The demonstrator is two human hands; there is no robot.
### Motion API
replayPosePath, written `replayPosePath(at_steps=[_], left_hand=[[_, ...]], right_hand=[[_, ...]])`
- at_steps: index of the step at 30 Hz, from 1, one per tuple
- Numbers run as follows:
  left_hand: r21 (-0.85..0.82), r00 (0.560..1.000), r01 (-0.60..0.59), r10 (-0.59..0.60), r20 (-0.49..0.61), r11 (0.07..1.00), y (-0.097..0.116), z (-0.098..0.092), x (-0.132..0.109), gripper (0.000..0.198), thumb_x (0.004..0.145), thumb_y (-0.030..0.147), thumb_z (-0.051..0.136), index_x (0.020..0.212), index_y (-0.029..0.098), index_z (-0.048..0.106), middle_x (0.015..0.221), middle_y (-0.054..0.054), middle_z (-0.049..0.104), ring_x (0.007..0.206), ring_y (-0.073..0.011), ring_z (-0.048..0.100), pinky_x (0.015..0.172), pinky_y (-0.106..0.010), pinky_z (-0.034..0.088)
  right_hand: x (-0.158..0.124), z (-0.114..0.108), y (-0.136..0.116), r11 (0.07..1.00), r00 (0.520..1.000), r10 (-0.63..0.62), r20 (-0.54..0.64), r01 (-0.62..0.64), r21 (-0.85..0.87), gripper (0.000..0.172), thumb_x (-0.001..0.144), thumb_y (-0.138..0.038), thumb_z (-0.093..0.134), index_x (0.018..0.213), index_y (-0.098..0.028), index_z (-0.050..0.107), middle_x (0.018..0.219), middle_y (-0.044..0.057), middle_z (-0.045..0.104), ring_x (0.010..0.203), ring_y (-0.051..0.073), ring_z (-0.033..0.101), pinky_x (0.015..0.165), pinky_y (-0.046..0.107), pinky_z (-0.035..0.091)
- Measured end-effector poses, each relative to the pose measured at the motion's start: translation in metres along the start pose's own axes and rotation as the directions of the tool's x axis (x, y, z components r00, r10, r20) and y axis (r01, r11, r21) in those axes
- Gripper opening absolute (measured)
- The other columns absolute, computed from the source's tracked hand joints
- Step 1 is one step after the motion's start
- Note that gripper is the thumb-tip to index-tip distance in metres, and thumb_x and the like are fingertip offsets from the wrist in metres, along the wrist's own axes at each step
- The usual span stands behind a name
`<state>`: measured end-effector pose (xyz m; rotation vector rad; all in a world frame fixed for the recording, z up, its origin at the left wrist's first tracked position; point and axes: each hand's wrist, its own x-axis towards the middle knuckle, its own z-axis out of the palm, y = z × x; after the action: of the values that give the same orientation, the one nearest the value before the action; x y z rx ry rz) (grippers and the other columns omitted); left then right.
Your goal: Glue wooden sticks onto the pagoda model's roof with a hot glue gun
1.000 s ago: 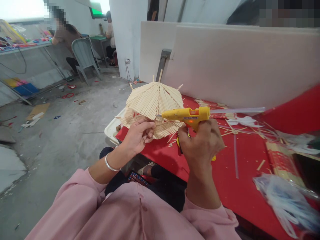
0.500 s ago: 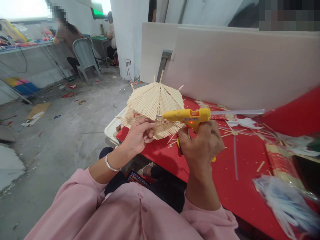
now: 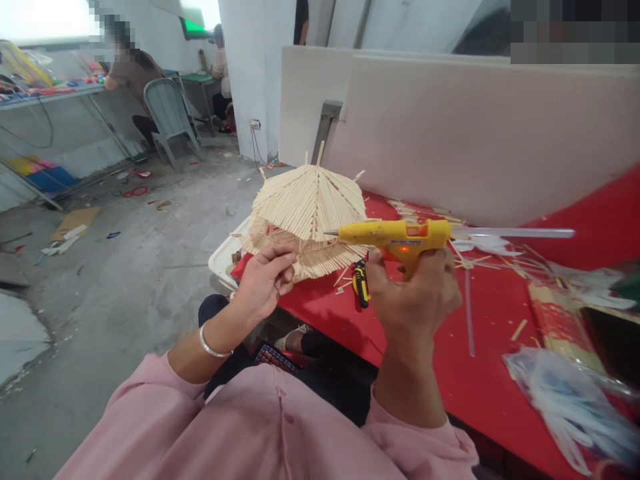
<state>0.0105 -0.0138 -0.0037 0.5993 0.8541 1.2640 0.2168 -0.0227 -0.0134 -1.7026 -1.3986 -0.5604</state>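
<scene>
My right hand (image 3: 417, 287) is wrapped around the handle of a yellow glue gun (image 3: 395, 235). A clear glue stick (image 3: 515, 233) juts from its back, and a small orange light glows on its side. The nozzle points left, just in front of a model roof (image 3: 313, 200) made of pale wooden sticks in two tiers. My left hand (image 3: 267, 277), with a silver bangle on the wrist, is closed in a pinch at the front edge of the lower tier (image 3: 325, 259). What its fingertips hold is too small to make out.
On the red table (image 3: 350, 333) lie yellow-black pliers (image 3: 361, 283), loose sticks, a glue stick (image 3: 470, 313), stick packs (image 3: 555, 313) and a plastic bag (image 3: 565, 400). White boards (image 3: 450, 127) lean behind. Two people sit at tables at the far left, near a grey chair (image 3: 170, 110).
The glue gun has moved right, drawing its nozzle away from the roof's centre. My left hand has shifted slightly left and stays pinched. The pliers show more fully now.
</scene>
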Motion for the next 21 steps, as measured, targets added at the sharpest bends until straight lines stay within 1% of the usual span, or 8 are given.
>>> replayPosePath(at_steps=[2,4,6,8,11,15,18,21], left_hand=[[0.06,0.99,-0.13,0.133,-0.045,0.99,-0.006,-0.008,-0.007,0.026,0.068,0.027,0.086,0.082,0.016,0.067,0.05,0.007,0.051,0.041,-0.0056,0.043,0.036,-0.016,0.025],[0.175,0.955,-0.28,0.293,-0.05,0.944,-0.011,-0.013,-0.018,0.025,0.076,0.036,0.083,0.081,0.018,0.067,0.048,0.007,0.049,0.039,-0.0064,0.041,0.038,-0.018,0.03],[0.3,0.915,-0.384,0.404,-0.004,0.873,-0.015,-0.015,-0.033,0.022,0.083,0.039,0.079,0.08,0.02,0.068,0.05,0.006,0.051,0.041,-0.0072,0.043,0.043,-0.021,0.034],[0.411,0.894,-0.436,0.438,0.096,0.801,-0.018,-0.013,-0.047,0.02,0.086,0.037,0.077,0.078,0.021,0.068,0.055,0.003,0.056,0.046,-0.0084,0.046,0.051,-0.023,0.036],[0.542,0.879,-0.477,0.389,0.277,0.692,-0.029,-0.005,-0.06,0.03,0.09,0.03,0.07,0.063,0.02,0.06,0.055,0.002,0.053,0.052,-0.0097,0.044,0.057,-0.024,0.033],[0.64,0.869,-0.48,0.222,0.443,0.6,-0.066,0.008,-0.054,0.047,0.087,0.022,0.071,0.049,0.019,0.043,0.051,0.004,0.035,0.052,-0.0101,0.031,0.059,-0.025,0.027],[0.65,0.866,-0.465,0.156,0.475,0.601,-0.103,0.018,-0.039,0.036,0.084,0.022,0.073,0.056,0.02,0.051,0.058,0.003,0.046,0.059,-0.012,0.04,0.064,-0.024,0.035],[0.625,0.87,-0.455,0.167,0.464,0.634,-0.132,0.027,-0.023,0.016,0.082,0.023,0.073,0.071,0.019,0.063,0.07,0.0,0.063,0.066,-0.0125,0.055,0.064,-0.023,0.042]], right_hand=[[-0.001,-0.004,0.002,0.999,0.999,0.039,0.013,-0.039,0.018,0.028,0.079,-0.046,0.064,0.091,-0.023,0.053,0.078,0.004,0.055,0.071,0.023,0.055,0.064,0.035,0.04],[-0.003,-0.009,0.004,0.995,0.994,0.09,0.056,-0.092,0.047,0.029,0.076,-0.047,0.064,0.086,-0.024,0.05,0.076,0.004,0.055,0.07,0.022,0.054,0.065,0.036,0.041],[-0.008,-0.015,0.009,0.984,0.983,0.152,0.106,-0.16,0.072,0.031,0.073,-0.05,0.063,0.081,-0.026,0.046,0.074,0.003,0.054,0.068,0.022,0.053,0.065,0.036,0.04],[-0.015,-0.024,0.02,0.969,0.962,0.228,0.147,-0.24,0.064,0.034,0.069,-0.053,0.063,0.078,-0.026,0.043,0.071,0.003,0.053,0.066,0.022,0.053,0.064,0.037,0.04],[-0.032,-0.04,0.051,0.931,0.891,0.355,0.284,-0.363,-0.025,0.036,0.065,-0.055,0.064,0.079,-0.027,0.046,0.068,0.002,0.054,0.064,0.023,0.054,0.063,0.036,0.04],[-0.067,-0.058,0.109,0.855,0.71,0.513,0.482,-0.472,-0.215,0.045,0.063,-0.052,0.064,0.097,-0.023,0.058,0.074,0.003,0.061,0.066,0.023,0.056,0.061,0.034,0.04],[-0.093,-0.063,0.155,0.856,0.608,0.507,0.61,-0.439,-0.274,0.048,0.065,-0.052,0.063,0.101,-0.02,0.062,0.082,0.007,0.066,0.072,0.024,0.06,0.064,0.034,0.043],[-0.11,-0.06,0.19,0.893,0.557,0.443,0.703,-0.346,-0.288,0.039,0.069,-0.05,0.061,0.094,-0.02,0.067,0.086,0.009,0.068,0.079,0.025,0.062,0.067,0.034,0.044]])
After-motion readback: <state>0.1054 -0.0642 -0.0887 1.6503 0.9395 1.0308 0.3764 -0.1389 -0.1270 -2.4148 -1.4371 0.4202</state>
